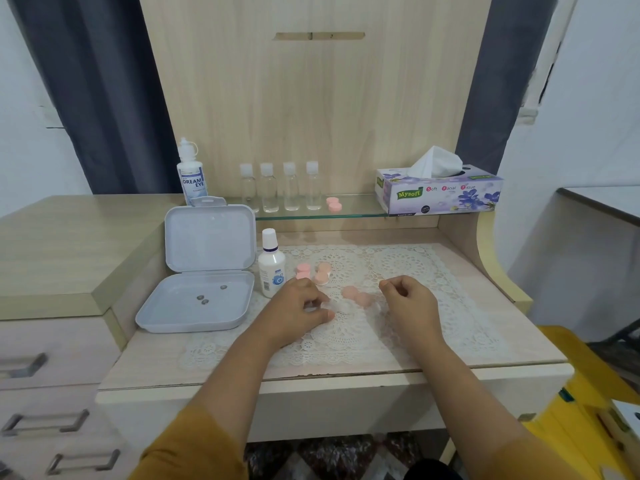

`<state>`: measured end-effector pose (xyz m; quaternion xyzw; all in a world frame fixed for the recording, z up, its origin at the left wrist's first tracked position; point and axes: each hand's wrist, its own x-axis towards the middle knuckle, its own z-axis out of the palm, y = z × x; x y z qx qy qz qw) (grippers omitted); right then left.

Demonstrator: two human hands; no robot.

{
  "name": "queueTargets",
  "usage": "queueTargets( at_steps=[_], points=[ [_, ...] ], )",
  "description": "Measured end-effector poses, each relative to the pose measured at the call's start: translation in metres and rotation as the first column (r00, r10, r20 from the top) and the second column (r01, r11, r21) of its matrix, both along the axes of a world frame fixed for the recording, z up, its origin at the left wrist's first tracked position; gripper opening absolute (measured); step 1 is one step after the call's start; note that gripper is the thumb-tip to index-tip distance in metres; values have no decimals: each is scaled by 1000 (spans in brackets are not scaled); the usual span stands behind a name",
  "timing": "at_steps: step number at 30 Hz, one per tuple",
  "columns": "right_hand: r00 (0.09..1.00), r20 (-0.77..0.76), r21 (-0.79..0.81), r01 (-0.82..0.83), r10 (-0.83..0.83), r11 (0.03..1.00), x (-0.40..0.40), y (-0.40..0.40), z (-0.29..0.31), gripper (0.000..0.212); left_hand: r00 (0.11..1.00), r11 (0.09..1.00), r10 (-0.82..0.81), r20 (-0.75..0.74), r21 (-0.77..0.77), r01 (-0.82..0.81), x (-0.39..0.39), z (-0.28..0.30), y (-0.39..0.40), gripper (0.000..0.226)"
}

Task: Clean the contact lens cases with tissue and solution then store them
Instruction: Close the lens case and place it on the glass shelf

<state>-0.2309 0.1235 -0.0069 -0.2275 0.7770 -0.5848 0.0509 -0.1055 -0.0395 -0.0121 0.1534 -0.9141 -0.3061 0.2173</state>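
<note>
Head view looks down on a pale wooden worktop (485,351) with a white lace mat (408,268) spread over its middle, and a glass shelf (360,211) running along the back. On the shelf's right end sits a tissue box (440,195) with one sheet standing up from the slot. At the left of the worktop lies an open white storage box (204,271), lid propped upright, its tray holding a few small dark specks I cannot identify. A large solution bottle (191,174) stands behind that lid; four small clear bottles (280,188) line the shelf. A smaller white solution bottle (272,265) stands just beside the tray, on the mat's left edge.

Pink contact lens cases are scattered: one pair on the shelf (334,204), two pairs on the mat near the small bottle (313,271), and one (356,296) between the hands.

The left hand (301,310) has its fingers curled down onto the mat, seemingly pinching something pale and blurred; I cannot tell what, or whether it is truly held. The right hand (408,303) is loosely curled just right of the middle case, apparently holding nothing.

The cases look like light, rigid plastic with smooth screw caps, likely slippery once wet. Each is best pinched by the cap rim or across the bridge between the wells. Tissue is soft and tears when soaked, so it is better folded before wiping.
</note>
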Motion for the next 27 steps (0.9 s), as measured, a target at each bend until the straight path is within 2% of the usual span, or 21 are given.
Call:
queueTargets(
  at_steps=[27],
  points=[
    [997,-72,89,-7,13,996,-1,-1,-1,18,999,998,49,-22,46,-48,8,15,6,12]
  ],
)
